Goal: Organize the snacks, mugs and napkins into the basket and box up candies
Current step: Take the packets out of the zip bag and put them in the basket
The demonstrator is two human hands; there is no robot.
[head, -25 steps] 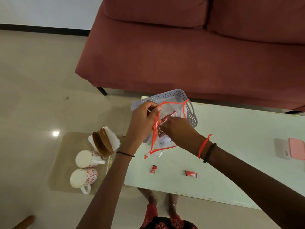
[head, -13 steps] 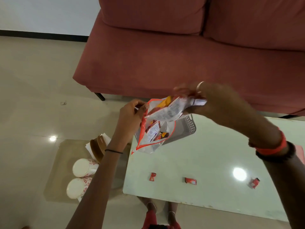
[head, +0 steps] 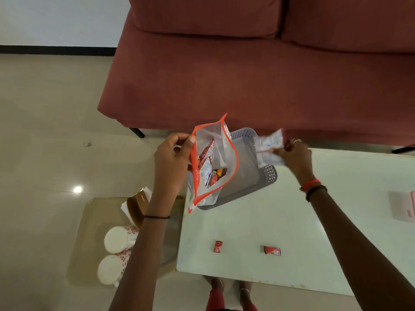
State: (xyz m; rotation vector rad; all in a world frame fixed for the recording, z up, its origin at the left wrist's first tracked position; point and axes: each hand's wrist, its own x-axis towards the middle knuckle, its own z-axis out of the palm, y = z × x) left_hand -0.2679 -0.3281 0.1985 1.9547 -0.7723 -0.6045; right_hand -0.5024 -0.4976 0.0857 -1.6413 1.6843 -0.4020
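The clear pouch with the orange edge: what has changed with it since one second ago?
The right hand came out of the pouch gripping white snack packets, now over the basket. The left hand keeps its grip on the pouch. The candies stayed put.

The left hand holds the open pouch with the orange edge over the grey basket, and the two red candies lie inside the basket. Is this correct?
Not quite. The left hand does hold the open pouch over the grey basket, but the head view shows the two red candies lying on the table, outside the basket.
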